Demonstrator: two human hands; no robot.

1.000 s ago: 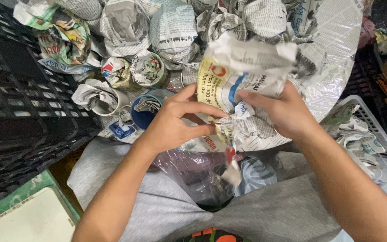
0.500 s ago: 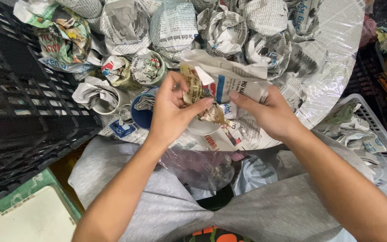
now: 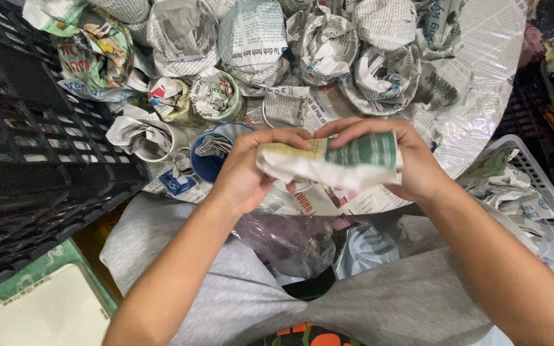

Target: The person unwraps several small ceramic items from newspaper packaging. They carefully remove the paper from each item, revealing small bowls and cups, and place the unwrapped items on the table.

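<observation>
A wide round tray [image 3: 482,83] lined with newsprint under clear film fills the far half of the scene, so the finished pieces have one surface to collect on. To the left stands a black plastic crate [image 3: 27,160], and at the right edge a white basket [image 3: 540,186] holds loose crumpled sheets, within easy reach. Packed along the far side of the tray are paper-wrapped bundles [image 3: 251,38], pushed together to leave the near part free. At near left on the tray, a white cup [image 3: 161,138] and a blue cup [image 3: 209,163] sit stuffed with paper. Over the near rim, the left hand [image 3: 242,176] and right hand [image 3: 411,163] grip a newspaper parcel [image 3: 331,160] level between them, fingers curled shut around each end, seemingly pressing the wrap tight.
</observation>
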